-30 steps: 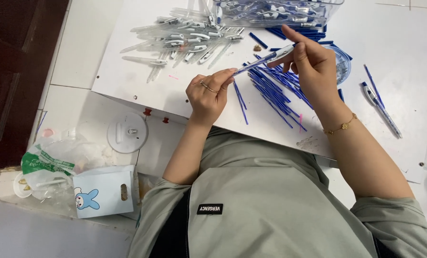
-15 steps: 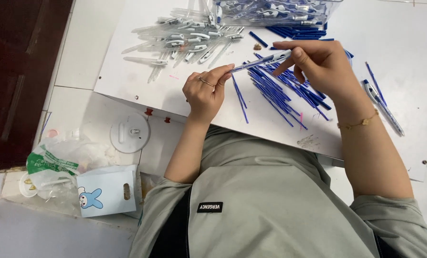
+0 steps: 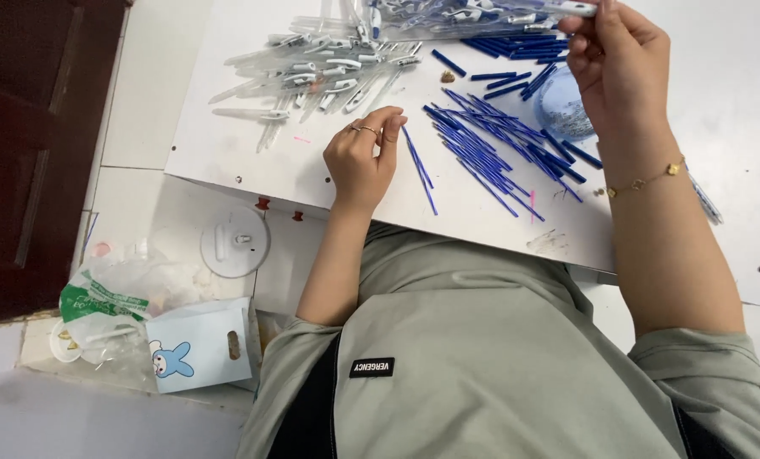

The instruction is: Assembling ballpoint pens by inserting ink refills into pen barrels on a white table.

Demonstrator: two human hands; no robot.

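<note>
- Our right hand [image 3: 622, 64] is raised at the far edge of the bench [image 3: 227, 144], its grip closed on a clear pen [image 3: 558, 8], held level by the fingertips just over a heap of finished pens [image 3: 448, 13].
- We judge the pen light, stiff and smooth, so it may slip; a pinch at mid-barrel suits it best.
- Our left hand [image 3: 363, 161] rests on the bench with fingers curled; we cannot tell if it holds anything. A loose blue refill [image 3: 418, 170] lies just beside it.
- The refills [image 3: 490, 149] look thin and springy, best picked singly near one end.
- Compared with half a second ago, our right hand has moved away from the left, carrying the pen up toward the heap; the left has hardly shifted.
</note>
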